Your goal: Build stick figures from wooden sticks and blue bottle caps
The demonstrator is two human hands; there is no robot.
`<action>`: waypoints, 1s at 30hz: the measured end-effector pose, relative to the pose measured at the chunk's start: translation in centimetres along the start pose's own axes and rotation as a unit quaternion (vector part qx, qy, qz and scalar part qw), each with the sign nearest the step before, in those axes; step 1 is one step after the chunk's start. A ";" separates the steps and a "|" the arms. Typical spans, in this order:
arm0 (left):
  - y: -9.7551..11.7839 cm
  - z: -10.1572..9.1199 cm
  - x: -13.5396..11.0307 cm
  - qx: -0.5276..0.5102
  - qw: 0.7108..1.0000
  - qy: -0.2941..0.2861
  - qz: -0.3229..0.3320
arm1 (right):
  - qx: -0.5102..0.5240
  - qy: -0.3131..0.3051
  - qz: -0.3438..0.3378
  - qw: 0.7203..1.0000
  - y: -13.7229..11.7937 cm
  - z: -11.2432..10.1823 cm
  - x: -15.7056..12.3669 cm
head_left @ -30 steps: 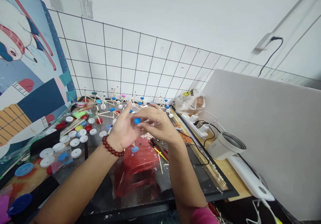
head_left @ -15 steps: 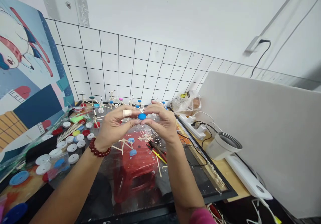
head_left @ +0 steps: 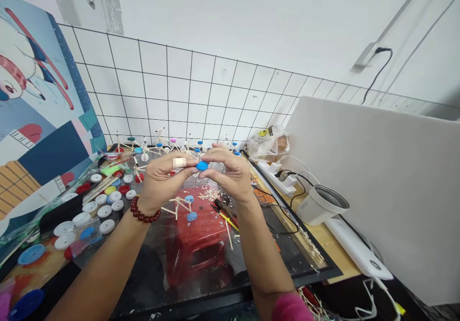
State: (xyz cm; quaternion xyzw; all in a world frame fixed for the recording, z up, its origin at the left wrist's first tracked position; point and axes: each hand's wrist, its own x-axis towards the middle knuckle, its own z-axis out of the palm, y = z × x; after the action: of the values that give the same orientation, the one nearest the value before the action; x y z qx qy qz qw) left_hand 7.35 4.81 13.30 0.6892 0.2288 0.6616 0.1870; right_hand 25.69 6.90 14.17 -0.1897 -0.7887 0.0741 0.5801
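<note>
My left hand (head_left: 163,179) and my right hand (head_left: 228,172) meet in front of me, above a glass table top. Both pinch one small blue bottle cap (head_left: 201,166) between their fingertips. My left wrist wears a dark red bead bracelet (head_left: 143,214), and one left finger carries a pale bandage. Under the hands, on the glass, lies a small frame of wooden sticks with blue caps (head_left: 183,206). Further back stand several similar stick-and-cap models (head_left: 161,144) by the tiled wall.
White, red and blue caps (head_left: 104,206) lie scattered at the left. A red stool (head_left: 201,244) shows through the glass. At the right are a white power strip (head_left: 278,175), a white cup (head_left: 321,205), a plastic bag (head_left: 268,143) and a large white board (head_left: 381,187).
The left hand turned from palm-open beside the cap to a fingertip pinch on it. Both hands rose slightly and now hold the blue cap together.
</note>
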 end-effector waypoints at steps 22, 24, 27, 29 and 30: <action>0.3 0.5 0.4 -0.199 0.923 -0.023 -0.329 | -0.089 -0.061 -0.047 0.993 0.4 0.0 0.0; 0.2 0.6 0.4 -0.194 0.925 -0.033 -0.325 | -0.095 -0.065 -0.057 0.992 0.3 0.0 0.0; 0.2 0.6 0.3 -0.185 0.928 -0.043 -0.319 | -0.095 -0.067 -0.078 0.990 0.3 0.0 0.0; 0.1 0.6 0.3 -0.186 0.930 -0.040 -0.315 | -0.097 -0.069 -0.078 0.990 0.3 0.0 0.0; 0.0 0.6 0.3 -0.188 0.930 -0.038 -0.313 | -0.099 -0.069 -0.074 0.990 0.3 0.0 0.0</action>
State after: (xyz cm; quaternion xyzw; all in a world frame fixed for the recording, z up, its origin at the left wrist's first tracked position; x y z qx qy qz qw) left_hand 7.92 4.94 13.50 0.5593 0.2974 0.5736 0.5194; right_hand 25.76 7.20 14.10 -0.1820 -0.8420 -0.0341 0.5067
